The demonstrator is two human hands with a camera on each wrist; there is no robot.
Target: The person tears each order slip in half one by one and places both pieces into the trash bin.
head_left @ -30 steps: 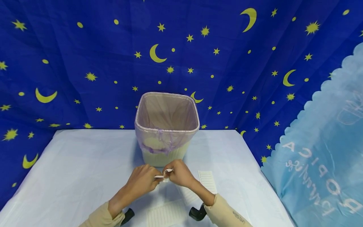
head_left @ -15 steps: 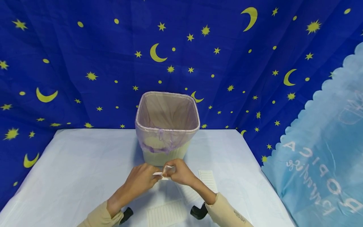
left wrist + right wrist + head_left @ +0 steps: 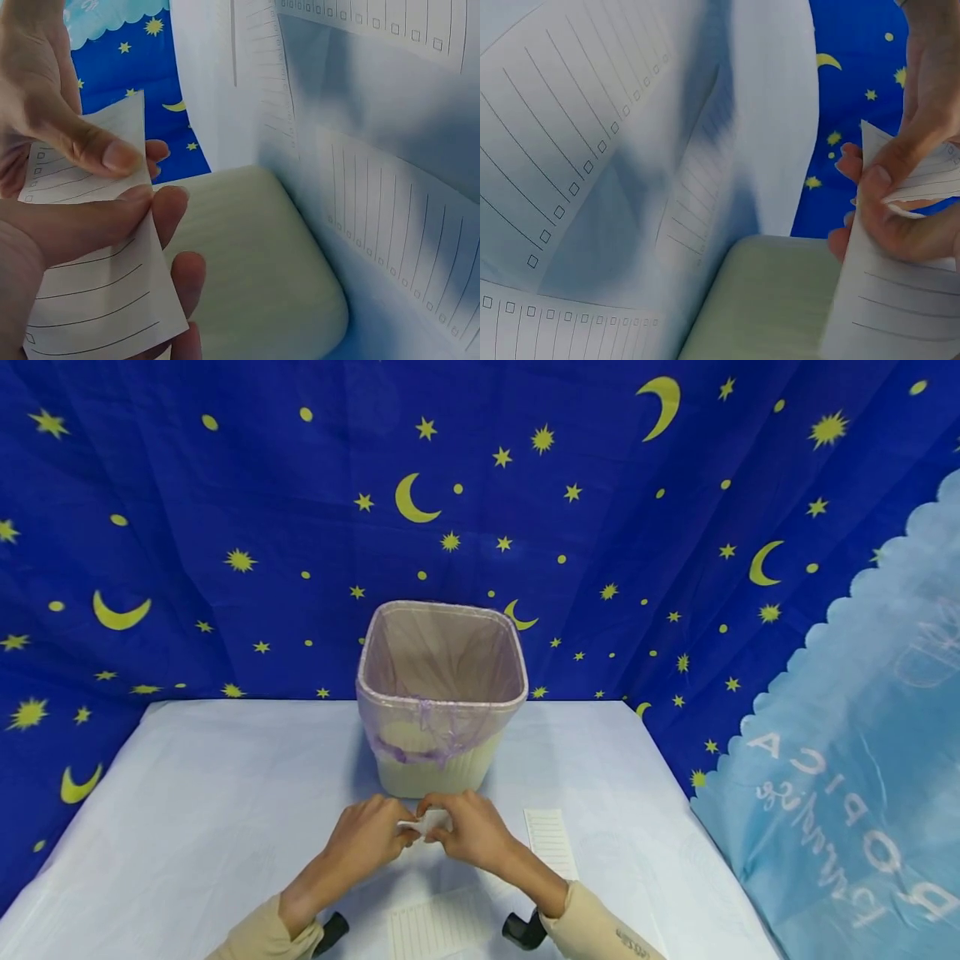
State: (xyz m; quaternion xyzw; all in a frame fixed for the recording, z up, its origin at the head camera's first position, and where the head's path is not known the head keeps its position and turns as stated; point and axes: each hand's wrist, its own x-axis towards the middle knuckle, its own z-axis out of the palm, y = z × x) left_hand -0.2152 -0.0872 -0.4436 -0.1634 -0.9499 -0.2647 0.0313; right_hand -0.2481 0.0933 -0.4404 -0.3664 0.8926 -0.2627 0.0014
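Both hands hold one small lined sheet of paper just in front of the bin. My left hand pinches its left part, thumb on the printed side and fingers behind, as the left wrist view shows. My right hand pinches the other part, its thumb tip close to the left thumb. The right wrist view shows a ragged torn edge between the thumbs. Lines and small checkbox squares mark the paper.
A pale bin lined with a thin purple bag stands at the table's back. Lined sheets lie flat on the white-covered table: one sheet right of the hands, another sheet near the front. A blue star-patterned cloth hangs behind.
The right hand has turned and shifted slightly left and down, its back now more to the camera. The paper between the hands has changed angle, and the left hand has edged left.
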